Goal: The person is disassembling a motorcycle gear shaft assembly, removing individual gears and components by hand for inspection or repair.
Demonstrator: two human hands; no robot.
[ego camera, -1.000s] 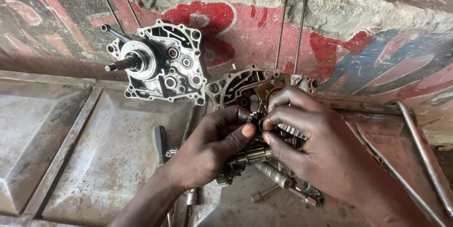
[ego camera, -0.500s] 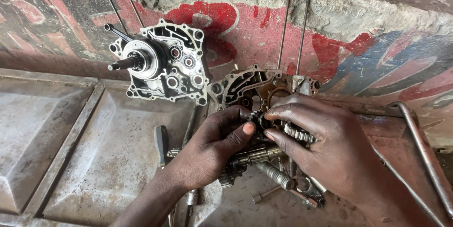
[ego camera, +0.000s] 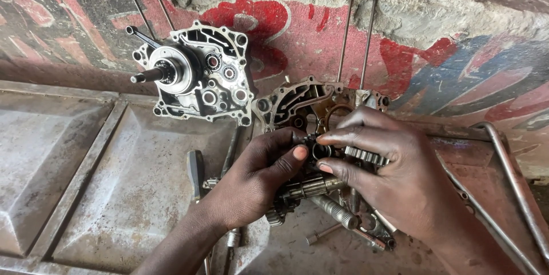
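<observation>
My left hand [ego camera: 257, 180] and my right hand [ego camera: 394, 178] meet at the centre of the view over a greasy steel gear-and-shaft cluster [ego camera: 320, 186]. The left fingers are curled closed, thumb pressed against the cluster's upper end. The right fingers are bent and nearly closed, the fingertips [ego camera: 325, 138] pinching a small dark toothed gear [ego camera: 316, 150] at the same point; a pale straight-cut gear [ego camera: 366, 156] shows just under the right index finger. A splined shaft end [ego camera: 337, 211] projects at 5 o'clock from the cluster. At 12 o'clock, touching the hands' far side, stands an open, oily aluminium crankcase half [ego camera: 303, 103]. At 10 o'clock, well apart, a second silver crankcase half with a protruding shaft [ego camera: 197, 75] leans against the red-painted concrete wall [ego camera: 297, 29]. A dented grey sheet-metal tray [ego camera: 86, 166] extends toward 9 o'clock. Bent steel rods [ego camera: 514, 178] lie at 3 o'clock.
</observation>
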